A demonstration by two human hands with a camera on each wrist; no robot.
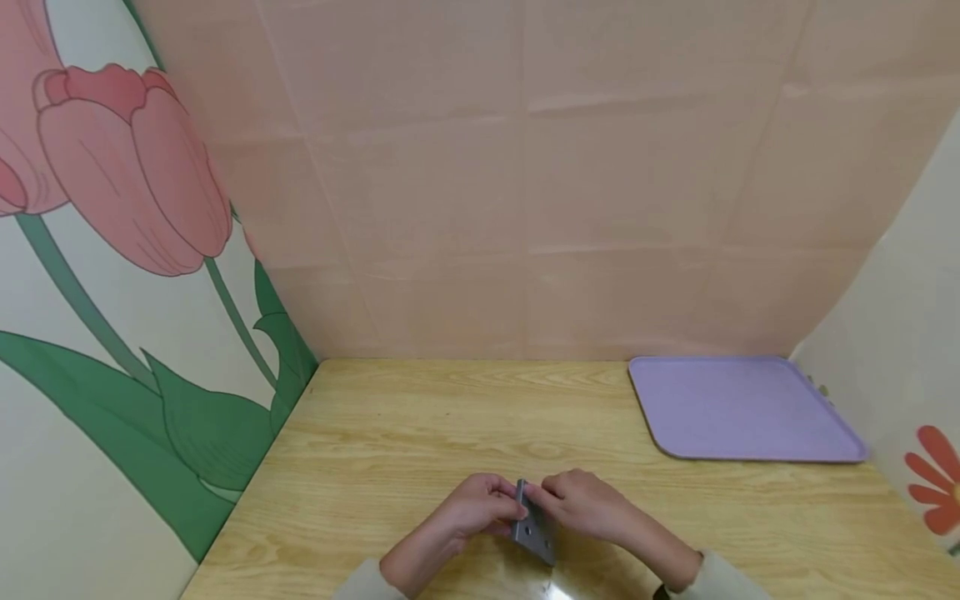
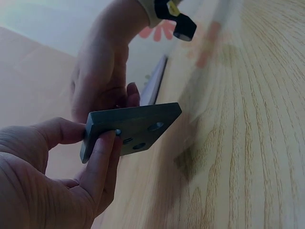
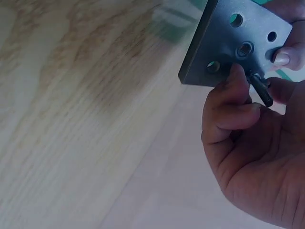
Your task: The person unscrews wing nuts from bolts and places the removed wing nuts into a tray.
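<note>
A grey square metal plate (image 1: 534, 537) with several round holes is held up tilted over the table, between both hands. My left hand (image 1: 476, 507) pinches it along one edge, thumb on one side and fingers on the other. On the opposite side is my right hand (image 1: 592, 507). In the right wrist view its curled fingers and thumb surround a dark metal pin (image 3: 262, 91) that sticks out at a corner of the plate. The left wrist view has a small shiny tip (image 2: 118, 132) showing in a hole by the left fingertips.
A purple tray (image 1: 742, 408) lies at the back right of the wood-grain table (image 1: 390, 433). A pinkish-brown sheet (image 1: 517, 183) stands behind the table. Flower-printed panels (image 1: 247, 400) close off the sides.
</note>
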